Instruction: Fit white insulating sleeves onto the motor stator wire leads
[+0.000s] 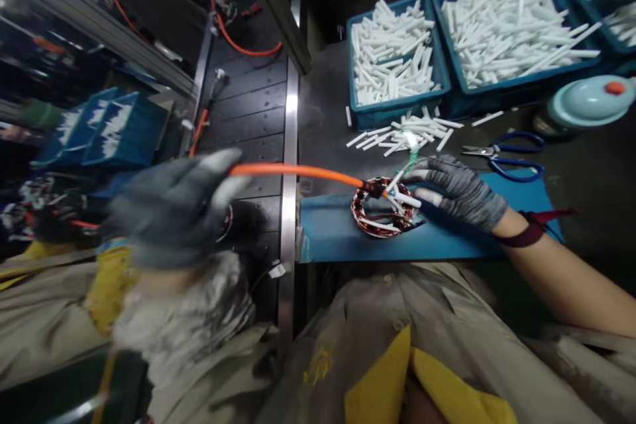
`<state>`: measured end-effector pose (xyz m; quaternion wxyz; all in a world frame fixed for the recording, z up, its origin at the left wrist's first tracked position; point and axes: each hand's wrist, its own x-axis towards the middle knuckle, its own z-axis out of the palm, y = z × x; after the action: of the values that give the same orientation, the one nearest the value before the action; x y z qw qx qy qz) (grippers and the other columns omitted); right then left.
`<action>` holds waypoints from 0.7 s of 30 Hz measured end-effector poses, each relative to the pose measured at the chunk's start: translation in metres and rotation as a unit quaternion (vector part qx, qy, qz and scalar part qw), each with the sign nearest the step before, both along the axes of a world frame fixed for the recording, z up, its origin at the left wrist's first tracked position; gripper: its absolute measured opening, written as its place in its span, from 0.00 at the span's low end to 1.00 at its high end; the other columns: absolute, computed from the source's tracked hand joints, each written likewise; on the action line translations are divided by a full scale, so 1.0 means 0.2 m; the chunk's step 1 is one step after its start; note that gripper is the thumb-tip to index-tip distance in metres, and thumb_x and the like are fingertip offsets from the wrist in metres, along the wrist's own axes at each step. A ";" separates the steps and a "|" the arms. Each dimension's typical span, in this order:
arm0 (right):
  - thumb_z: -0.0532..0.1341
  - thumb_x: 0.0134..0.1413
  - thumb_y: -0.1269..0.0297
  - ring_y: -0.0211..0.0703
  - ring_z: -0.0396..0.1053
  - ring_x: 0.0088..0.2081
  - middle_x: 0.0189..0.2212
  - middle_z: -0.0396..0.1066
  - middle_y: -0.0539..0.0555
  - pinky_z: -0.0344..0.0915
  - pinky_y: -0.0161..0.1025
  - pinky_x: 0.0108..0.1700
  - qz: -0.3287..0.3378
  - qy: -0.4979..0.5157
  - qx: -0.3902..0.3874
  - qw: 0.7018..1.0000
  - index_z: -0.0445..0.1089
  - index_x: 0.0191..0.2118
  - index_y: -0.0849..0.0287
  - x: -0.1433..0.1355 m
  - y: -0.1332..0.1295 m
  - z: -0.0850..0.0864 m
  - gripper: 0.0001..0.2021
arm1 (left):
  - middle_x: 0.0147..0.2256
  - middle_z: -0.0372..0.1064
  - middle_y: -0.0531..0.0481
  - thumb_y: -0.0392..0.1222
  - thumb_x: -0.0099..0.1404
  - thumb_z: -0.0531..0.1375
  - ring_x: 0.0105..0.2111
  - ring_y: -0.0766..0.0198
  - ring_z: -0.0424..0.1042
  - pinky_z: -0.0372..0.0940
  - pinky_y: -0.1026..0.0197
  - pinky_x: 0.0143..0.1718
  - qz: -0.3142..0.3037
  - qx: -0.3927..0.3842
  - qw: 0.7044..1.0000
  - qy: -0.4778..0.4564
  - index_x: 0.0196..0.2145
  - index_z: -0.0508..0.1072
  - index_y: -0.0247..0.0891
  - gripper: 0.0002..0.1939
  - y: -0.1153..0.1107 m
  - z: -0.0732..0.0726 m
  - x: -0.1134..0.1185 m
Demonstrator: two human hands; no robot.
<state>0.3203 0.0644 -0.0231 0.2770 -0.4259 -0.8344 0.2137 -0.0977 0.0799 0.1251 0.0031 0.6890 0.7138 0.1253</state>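
Observation:
A ring-shaped coil of dark red wire [364, 217] lies on a blue mat [332, 232], with white tubes across it. My right hand [457, 191], in a grey glove, is at the coil's right side, fingertips near the tubes and a green thread [412, 158]; whether they grip anything is too small to tell. My left hand [171, 209], gloved and blurred by motion, is raised at the left, with an orange cable [298, 171] held between thumb and fingers. The cable stretches right to a dark sleeve over the coil's top edge.
Blue bins [442, 97] of white tubes stand at the back right, with loose tubes [415, 132] before them. Blue-handled scissors [507, 154] and a light blue bottle [579, 106] lie right. A metal rail [289, 212] borders the conveyor [258, 119]. Another person's yellow sleeve [112, 285] is at left.

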 end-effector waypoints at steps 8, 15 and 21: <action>0.62 0.67 0.56 0.55 0.76 0.52 0.51 0.78 0.58 0.73 0.54 0.55 -0.088 0.083 -0.021 0.992 0.75 0.56 0.51 0.02 -0.25 -0.05 0.16 | 0.58 0.76 0.48 0.52 0.77 0.53 0.57 0.59 0.75 0.65 0.56 0.63 -0.434 -0.126 0.889 -0.075 0.62 0.73 0.44 0.22 0.17 -0.32 0.49; 0.60 0.70 0.55 0.52 0.69 0.65 0.63 0.72 0.59 0.65 0.55 0.67 -0.028 0.175 -0.060 0.982 0.68 0.65 0.51 -0.05 -0.20 -0.13 0.22 | 0.51 0.80 0.46 0.54 0.75 0.57 0.55 0.54 0.76 0.51 0.40 0.72 -0.483 -0.148 0.863 -0.026 0.57 0.75 0.40 0.21 0.11 -0.44 0.88; 0.59 0.70 0.49 0.54 0.65 0.68 0.68 0.66 0.60 0.61 0.57 0.69 0.009 0.215 -0.128 0.968 0.67 0.67 0.51 -0.10 -0.15 -0.14 0.25 | 0.38 0.80 0.48 0.50 0.78 0.52 0.40 0.56 0.77 0.56 0.36 0.66 -0.455 -0.018 0.885 0.093 0.50 0.79 0.41 0.18 0.06 -0.47 0.78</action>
<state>0.2999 0.0352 -0.0507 0.3907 -0.3942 -0.7251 0.4077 0.0592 0.0915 0.0306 0.0060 0.9465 0.3211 0.0326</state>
